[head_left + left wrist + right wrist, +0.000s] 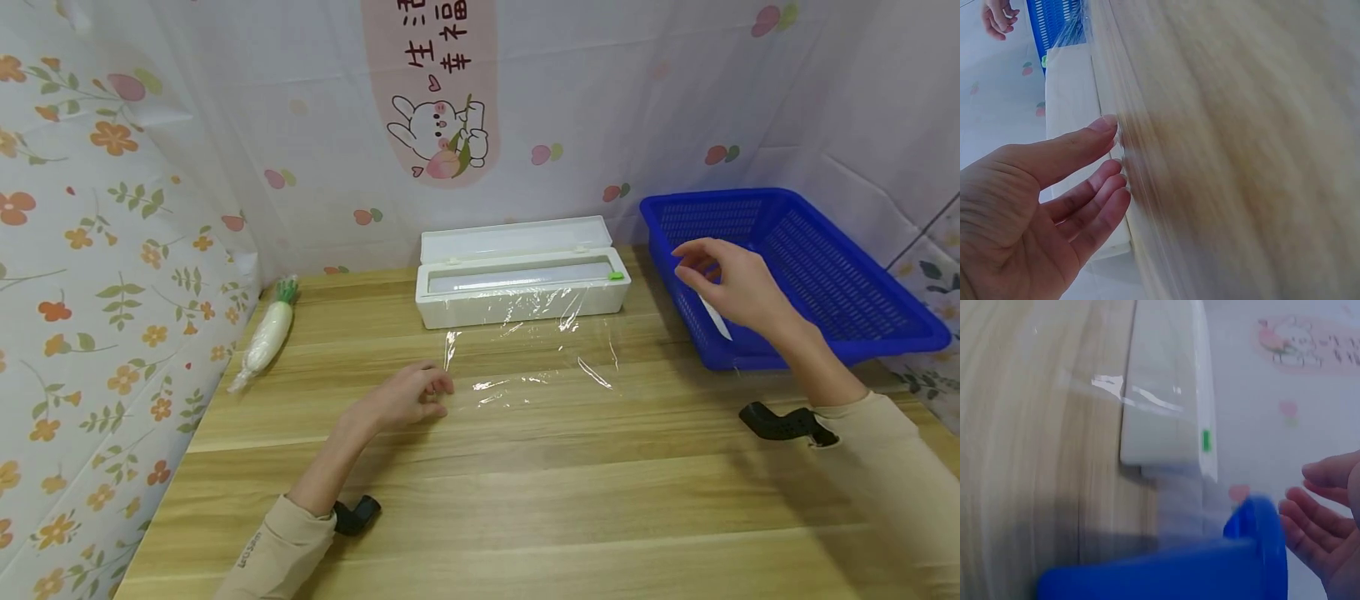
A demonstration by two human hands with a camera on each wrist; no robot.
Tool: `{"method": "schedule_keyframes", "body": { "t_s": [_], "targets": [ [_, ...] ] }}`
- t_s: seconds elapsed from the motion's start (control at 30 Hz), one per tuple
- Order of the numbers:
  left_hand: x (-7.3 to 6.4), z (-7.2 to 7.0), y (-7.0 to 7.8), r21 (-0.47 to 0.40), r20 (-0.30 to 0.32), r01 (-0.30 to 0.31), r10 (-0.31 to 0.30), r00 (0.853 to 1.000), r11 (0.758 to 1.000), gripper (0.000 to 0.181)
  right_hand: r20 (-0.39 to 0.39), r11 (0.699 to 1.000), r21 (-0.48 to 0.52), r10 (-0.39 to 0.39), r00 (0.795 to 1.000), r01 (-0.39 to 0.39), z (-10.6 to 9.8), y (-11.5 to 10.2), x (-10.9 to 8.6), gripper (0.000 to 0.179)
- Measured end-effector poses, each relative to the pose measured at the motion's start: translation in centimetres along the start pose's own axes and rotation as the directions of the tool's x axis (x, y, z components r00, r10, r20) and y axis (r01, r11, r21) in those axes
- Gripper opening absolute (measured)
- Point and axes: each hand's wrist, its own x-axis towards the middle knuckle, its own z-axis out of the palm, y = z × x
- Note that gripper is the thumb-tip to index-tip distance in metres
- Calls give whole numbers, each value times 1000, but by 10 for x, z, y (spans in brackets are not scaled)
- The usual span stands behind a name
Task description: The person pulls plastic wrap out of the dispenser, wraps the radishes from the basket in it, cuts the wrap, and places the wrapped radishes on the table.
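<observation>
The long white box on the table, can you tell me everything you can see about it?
The long white rectangular box looks like smooth, hard plastic. It sits flat on the light brown wood-look table, long side facing the camera. Its thin white lid stands open along the back, and a small bright green plastic piece sits at the right end of its front rim. Shiny, clear plastic film stretches out over its front.

The wood-grain table (525,508) was backed by a white sheet (585,92), printed with fruits (363,217) and a rabbit (435,125) on a pink panel (381,58); the left side was hung with flowered cloth (90,275).
</observation>
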Motion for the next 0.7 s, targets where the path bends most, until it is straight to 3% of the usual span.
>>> {"method": "schedule_keyframes", "body": {
  "t_s": [0.17,0.3,0.5,0.7],
  "targets": [
    [-1,1,0,-7,-1,11,-11,1000,1000,25,34,990,26,139,990,-140,-8,18,3,33],
    [0,1,0,-14,1,13,-13,1000,1000,26,116,965,25,256,960,-260,-13,34,4,44],
    [0,0,-1,-18,9,9,-9,1000,1000,27,280,933,-34,354,893,-359,-18,54,3,61],
    [0,0,-3,-11,4,-18,18,1000,1000,27,427,906,-61,404,809,-420,-18,72,2,74]
  ]
}}
